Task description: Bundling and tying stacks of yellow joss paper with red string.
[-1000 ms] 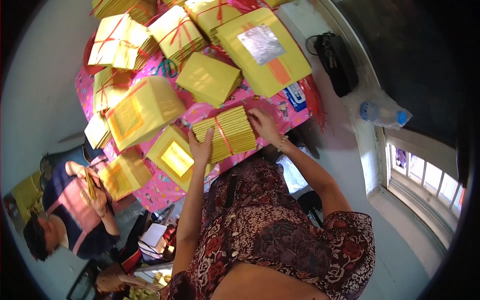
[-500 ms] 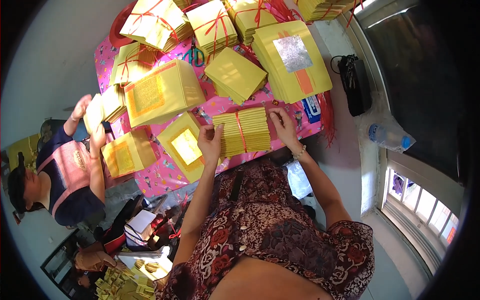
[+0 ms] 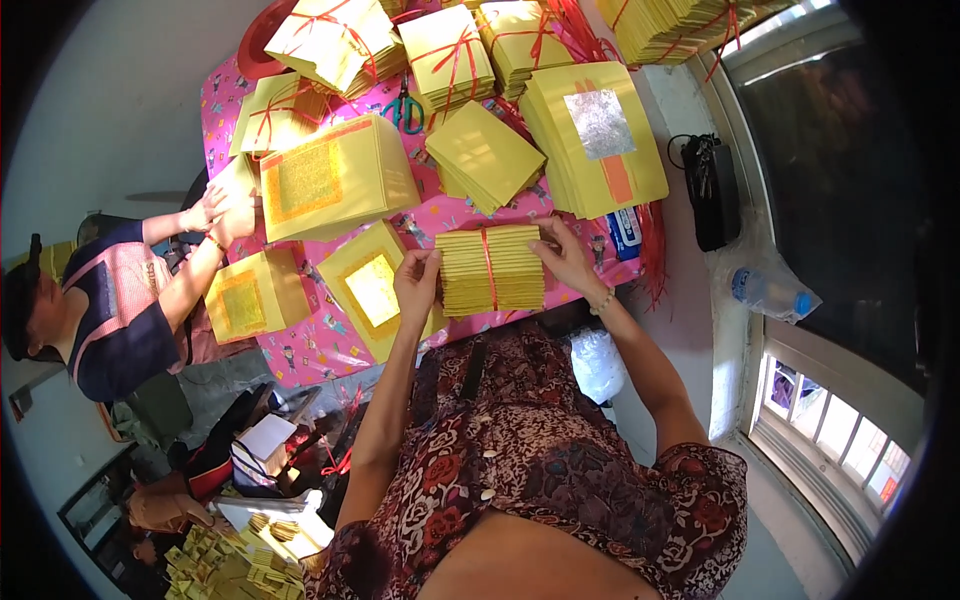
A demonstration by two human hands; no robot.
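Observation:
A bundle of folded yellow paper (image 3: pixel 462 272) lies at the near edge of the table, its folds stacked in rows and a red ribbon (image 3: pixel 490 262) running round its middle. At its left end, my left hand (image 3: pixel 416 284) is closed, thumb and fingers pinching the edge. My right hand (image 3: pixel 566 256) grips the upper right end between thumb and fingers. Left of the bundle lies a flat stack of yellow paper (image 3: pixel 341 262) with a gold square. Beyond it is a loose stack of plain yellow sheets (image 3: pixel 487 155).
Ribbon-tied yellow paper stacks (image 3: pixel 447 60) crowd the far side of the pink patterned tablecloth (image 3: pixel 310 352). A thick stack with a silver square (image 3: pixel 648 165) stands at right, teal-handled scissors (image 3: pixel 404 112) further back. At left, a co-worker's hands (image 3: pixel 232 215) touch paper. A plastic bottle (image 3: pixel 770 292) lies by the window.
My right hand has closed onto the bundle's right end, where it was looser before. The co-worker's hands have come together over the paper at the table's left edge. The view has shifted slightly.

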